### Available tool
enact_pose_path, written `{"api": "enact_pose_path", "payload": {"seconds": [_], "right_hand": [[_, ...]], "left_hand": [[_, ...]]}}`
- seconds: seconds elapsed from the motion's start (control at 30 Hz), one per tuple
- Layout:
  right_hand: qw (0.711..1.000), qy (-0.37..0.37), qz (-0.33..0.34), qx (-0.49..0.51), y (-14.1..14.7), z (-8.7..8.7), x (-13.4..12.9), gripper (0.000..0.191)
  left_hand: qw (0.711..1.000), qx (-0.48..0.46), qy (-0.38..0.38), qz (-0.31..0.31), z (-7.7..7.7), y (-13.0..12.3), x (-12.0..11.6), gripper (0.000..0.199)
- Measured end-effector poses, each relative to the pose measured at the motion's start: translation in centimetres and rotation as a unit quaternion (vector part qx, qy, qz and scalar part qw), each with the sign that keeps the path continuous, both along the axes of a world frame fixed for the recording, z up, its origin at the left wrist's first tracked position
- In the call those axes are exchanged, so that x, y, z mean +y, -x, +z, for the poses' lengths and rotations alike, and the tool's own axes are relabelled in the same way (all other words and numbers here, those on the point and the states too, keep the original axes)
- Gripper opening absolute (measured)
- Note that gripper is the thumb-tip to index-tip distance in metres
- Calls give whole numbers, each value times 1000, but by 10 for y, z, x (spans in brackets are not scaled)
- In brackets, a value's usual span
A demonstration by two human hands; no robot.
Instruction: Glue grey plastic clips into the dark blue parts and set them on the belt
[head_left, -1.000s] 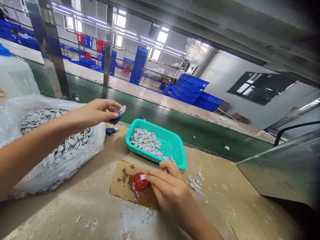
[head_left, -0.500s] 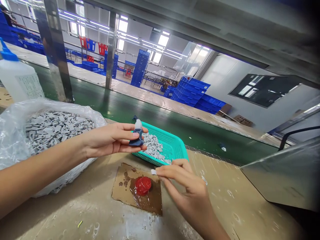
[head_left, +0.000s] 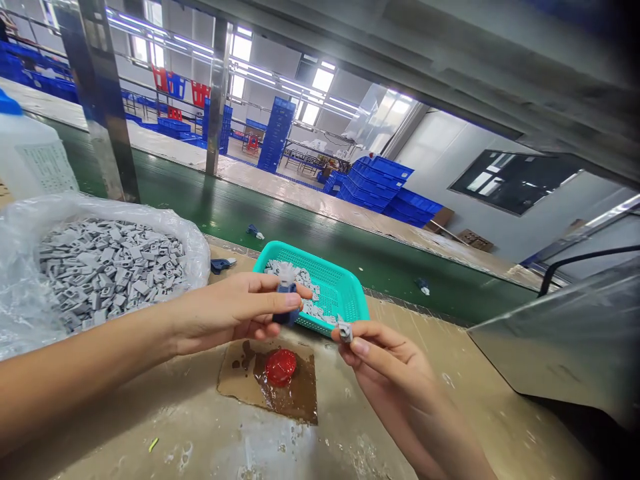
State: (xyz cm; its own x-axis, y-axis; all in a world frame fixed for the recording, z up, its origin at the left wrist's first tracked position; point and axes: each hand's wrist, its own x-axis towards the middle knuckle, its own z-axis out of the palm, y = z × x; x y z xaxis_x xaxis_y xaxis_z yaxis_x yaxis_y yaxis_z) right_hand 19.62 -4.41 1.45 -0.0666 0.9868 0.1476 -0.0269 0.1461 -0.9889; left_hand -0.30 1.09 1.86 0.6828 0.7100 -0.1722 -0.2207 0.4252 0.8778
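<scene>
My left hand [head_left: 220,312] is closed around a dark blue plastic part [head_left: 285,305] with a whitish tip [head_left: 287,273] pointing up. It hovers over the near left side of the green basket [head_left: 350,299], which contains small grey pieces. Between thumb and forefinger, my right hand [head_left: 400,373] pinches a small light-grey plastic piece [head_left: 345,331] by the basket's near right corner. The two held parts are apart. Below them a wet red round object [head_left: 280,367] rests on a piece of cardboard [head_left: 235,380].
At left, a clear plastic bag [head_left: 197,250] is full of grey pieces [head_left: 115,267], with a white bottle [head_left: 35,157] behind. A blue part [head_left: 223,265] lies beside the bag. Several similar parts sit on the green conveyor belt [head_left: 310,233]. Metal posts [head_left: 216,100] rise beyond.
My left hand has come down slightly and the blue part has turned in it. My right hand has rotated and risen a little, bringing the grey piece into fuller view. The camera has shifted slightly.
</scene>
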Motion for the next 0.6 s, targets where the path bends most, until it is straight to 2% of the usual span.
{"api": "enact_pose_path", "payload": {"seconds": [0.1,0.2,0.33,0.47,0.6], "right_hand": [[1000,-8,-5,10,0,0,0,11],[995,-79,-47,-43,1,-1,0,10],[964,-210,-93,-132,6,1,-2,11],[945,-250,-75,-195,13,6,-6,19],[928,-267,-69,-251,15,6,-9,22]], "left_hand": [[999,-25,36,-19,-1,-3,-1,29],[1000,-20,24,-3,-4,-6,-4,26],[995,45,-85,14,-12,-10,-7,17],[973,107,-200,36,-15,-11,-8,19],[963,111,-242,35,-10,-11,-12,13]]}}
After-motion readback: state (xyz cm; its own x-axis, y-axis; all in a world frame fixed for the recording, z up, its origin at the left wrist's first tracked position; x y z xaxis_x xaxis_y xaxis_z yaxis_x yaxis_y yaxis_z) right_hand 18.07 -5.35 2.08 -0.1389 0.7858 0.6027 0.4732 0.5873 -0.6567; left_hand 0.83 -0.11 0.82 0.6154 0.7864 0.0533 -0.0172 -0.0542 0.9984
